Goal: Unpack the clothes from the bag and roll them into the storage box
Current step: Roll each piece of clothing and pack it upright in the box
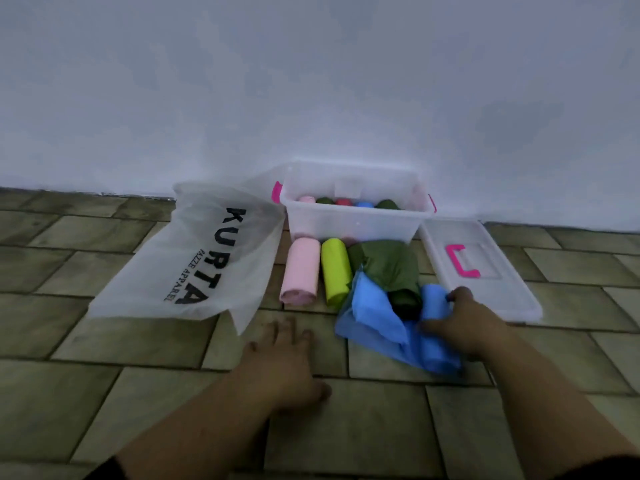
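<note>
A clear storage box (pixel 353 221) stands against the wall with several rolled clothes inside. In front of it on the floor lie a pink roll (pixel 300 270), a yellow-green roll (pixel 335 271) and a dark green garment (pixel 393 271). A crumpled blue garment (pixel 377 317) lies partly over the green one. My right hand (pixel 460 323) is shut on the blue garment's right side. My left hand (pixel 285 362) rests flat on the floor with fingers spread, left of the blue garment. The white bag (pixel 194 258) printed KURTA lies flat to the left.
The box's clear lid (pixel 485 268) with a pink handle lies on the floor right of the box. A pale wall rises right behind the box. The floor is tiled in olive brick-shaped tiles.
</note>
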Action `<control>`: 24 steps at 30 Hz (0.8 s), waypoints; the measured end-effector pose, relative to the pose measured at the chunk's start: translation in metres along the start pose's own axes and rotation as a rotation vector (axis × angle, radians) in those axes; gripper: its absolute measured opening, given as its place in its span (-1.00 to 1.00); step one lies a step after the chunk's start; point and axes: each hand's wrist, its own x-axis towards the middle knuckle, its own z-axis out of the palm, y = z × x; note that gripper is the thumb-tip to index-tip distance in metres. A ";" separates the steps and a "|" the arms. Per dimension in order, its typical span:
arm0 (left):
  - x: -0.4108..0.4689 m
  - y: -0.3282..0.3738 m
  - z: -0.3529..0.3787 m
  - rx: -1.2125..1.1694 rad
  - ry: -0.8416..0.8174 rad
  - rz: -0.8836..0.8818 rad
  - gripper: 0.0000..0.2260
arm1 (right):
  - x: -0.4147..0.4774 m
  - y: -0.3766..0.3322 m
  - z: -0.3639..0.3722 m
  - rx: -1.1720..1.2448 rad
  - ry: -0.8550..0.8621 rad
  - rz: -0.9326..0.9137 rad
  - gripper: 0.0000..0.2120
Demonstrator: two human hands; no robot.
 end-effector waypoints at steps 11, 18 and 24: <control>-0.067 0.028 -0.030 -0.779 0.225 0.193 -0.56 | -0.063 0.013 0.013 0.311 0.200 0.078 -0.40; -0.093 0.072 -0.043 -1.850 -0.359 0.104 -0.62 | -0.131 -0.028 0.031 0.068 0.394 -0.494 -0.35; -0.064 0.023 -0.059 -1.910 -0.232 0.074 -0.64 | -0.147 -0.034 0.054 -0.129 0.382 -0.837 -0.37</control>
